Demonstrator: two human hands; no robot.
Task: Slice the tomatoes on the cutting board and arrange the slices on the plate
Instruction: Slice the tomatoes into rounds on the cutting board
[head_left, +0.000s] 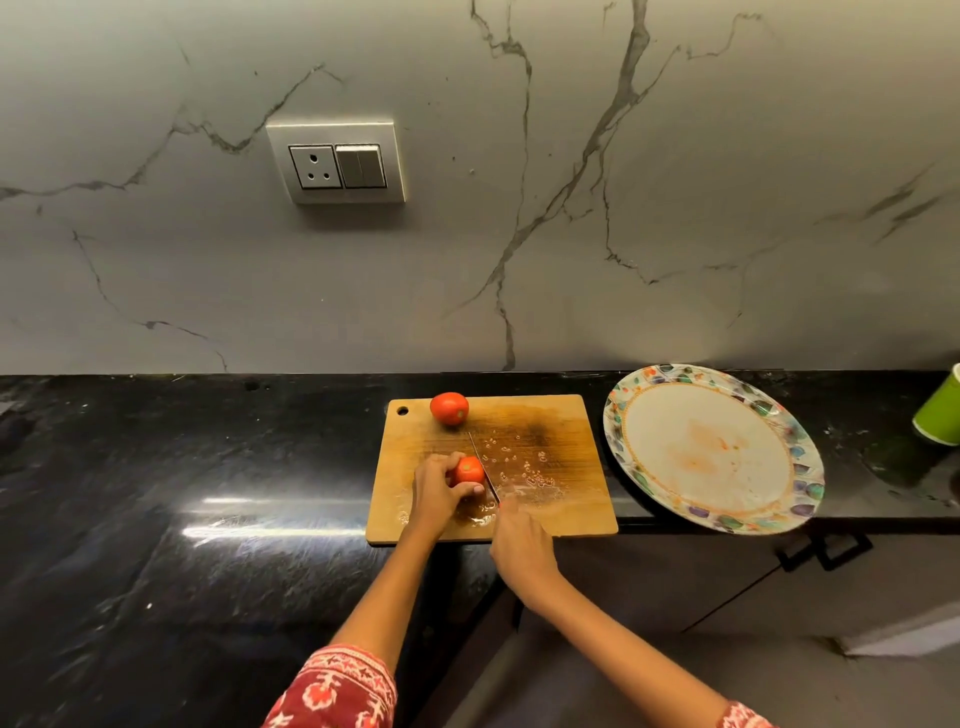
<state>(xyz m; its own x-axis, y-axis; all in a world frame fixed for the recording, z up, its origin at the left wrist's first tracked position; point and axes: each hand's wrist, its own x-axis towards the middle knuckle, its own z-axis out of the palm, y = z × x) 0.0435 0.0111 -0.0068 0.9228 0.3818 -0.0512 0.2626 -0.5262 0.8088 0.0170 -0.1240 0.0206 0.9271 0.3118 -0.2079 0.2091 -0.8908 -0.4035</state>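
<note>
Gripping knife (484, 467), right hand (522, 545) closed on the handle, blade against near tomato (469, 471). Left hand (439, 491) grip curled round that tomato on cutting board (561, 499). Second tomato (449, 408) at board's far edge. Plate (714, 449) right, on bench (208, 467).

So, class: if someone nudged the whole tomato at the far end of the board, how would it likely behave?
The whole tomato looks round and smooth, so it would probably roll. Nothing touches it on the cutting board, so nothing would stop it. The board's wet patches may make it slide.
</note>
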